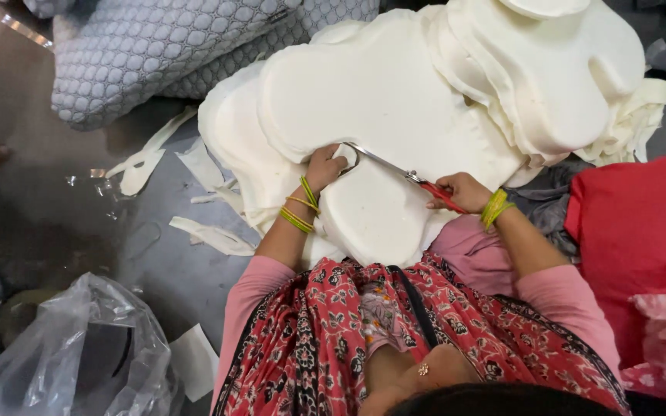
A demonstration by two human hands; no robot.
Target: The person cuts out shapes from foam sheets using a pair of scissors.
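Grey floor (163, 270), white offcuts (210, 235); clear plastic bag (63, 347) near left, red bundle (634, 231) right. Left hand (324, 168) grips white foam piece (379, 208). Right hand (460, 192) closed round red-handled scissors (410, 176).

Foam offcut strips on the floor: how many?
About 5: one long strip by the grey cushion, two beside the foam stack, one near the left hand, one by the plastic bag. More may be hidden.
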